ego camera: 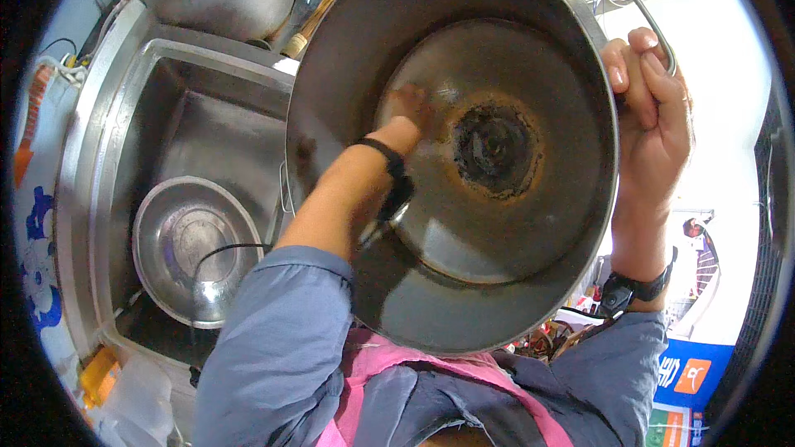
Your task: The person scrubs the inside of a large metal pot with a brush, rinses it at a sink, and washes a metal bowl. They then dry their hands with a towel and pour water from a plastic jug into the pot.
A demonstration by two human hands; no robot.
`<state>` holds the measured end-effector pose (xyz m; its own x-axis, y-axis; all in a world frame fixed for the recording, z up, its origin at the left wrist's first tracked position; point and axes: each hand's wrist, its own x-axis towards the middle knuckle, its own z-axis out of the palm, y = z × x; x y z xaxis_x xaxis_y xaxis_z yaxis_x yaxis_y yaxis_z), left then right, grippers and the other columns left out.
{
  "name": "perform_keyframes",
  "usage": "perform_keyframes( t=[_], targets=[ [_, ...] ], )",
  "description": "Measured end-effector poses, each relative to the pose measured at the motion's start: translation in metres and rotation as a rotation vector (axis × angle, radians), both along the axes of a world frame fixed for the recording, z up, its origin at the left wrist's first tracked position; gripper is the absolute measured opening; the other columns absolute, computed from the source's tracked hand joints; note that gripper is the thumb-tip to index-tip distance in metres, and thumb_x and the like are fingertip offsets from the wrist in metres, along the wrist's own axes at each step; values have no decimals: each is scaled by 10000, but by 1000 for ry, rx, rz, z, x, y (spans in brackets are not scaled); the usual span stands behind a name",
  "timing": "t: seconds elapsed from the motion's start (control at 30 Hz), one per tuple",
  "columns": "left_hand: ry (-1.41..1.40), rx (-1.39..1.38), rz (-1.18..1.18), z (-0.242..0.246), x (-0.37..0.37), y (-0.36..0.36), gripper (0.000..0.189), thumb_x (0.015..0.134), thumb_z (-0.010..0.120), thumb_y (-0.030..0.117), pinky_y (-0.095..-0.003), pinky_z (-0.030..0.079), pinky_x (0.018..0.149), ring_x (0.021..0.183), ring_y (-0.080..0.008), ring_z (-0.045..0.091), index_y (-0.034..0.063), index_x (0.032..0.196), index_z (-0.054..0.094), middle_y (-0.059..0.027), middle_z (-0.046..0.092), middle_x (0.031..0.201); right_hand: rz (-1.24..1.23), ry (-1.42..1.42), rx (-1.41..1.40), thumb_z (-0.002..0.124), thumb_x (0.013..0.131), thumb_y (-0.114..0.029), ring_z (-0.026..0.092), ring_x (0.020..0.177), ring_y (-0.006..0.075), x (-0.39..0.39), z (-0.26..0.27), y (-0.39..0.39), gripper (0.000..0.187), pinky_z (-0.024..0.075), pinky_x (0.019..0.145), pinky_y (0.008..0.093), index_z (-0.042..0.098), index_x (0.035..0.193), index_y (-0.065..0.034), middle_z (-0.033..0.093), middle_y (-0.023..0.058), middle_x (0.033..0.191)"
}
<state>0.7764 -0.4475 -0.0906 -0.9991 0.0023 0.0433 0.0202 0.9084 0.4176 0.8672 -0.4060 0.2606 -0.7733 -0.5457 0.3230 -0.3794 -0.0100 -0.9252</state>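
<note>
A large, deep metal pot (497, 248) is tilted up before me, its open mouth facing my view. Inside, its base bears a dark, burnt-looking patch (495, 143) ringed with brown. My left hand (407, 102) reaches into the pot, near the base left of that patch; it is blurred, and whether it holds anything cannot be told. At the pot's right rim, my right hand (646, 87) grips by the wire loop handle (640, 3), fingers bent. Dark bands circle both wrists.
Left of the pot is a stainless steel sink (217, 130) holding a round metal bowl (199, 251), with a thin black cord across it. A big metal pot (230, 6) stands behind the sink, beside a bristle brush (310, 28). A translucent plastic container (140, 394) sits lower left.
</note>
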Motion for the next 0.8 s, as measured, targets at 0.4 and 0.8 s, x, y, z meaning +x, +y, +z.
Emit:
perform_keyframes(
  t=[0.4,0.8],
  targets=[
    [-469,681,-992,75,86,67,371,735,546,203,-370,411,787,955,-256,516,71,1081,534,-136,562,1032,-36,-23,-12,367,831,-116,407,680,137,6,-4,-5,269,334,701,243,473,974,84,299,-19,527],
    [-102,918,-345,37,-32,36,254,828,425,215,-392,343,890,998,-255,469,104,1022,546,-108,521,1076,85,-61,-34,363,838,-122,409,667,130,4,0,-12,273,329,666,228,491,988,68,274,-32,501]
  ],
)
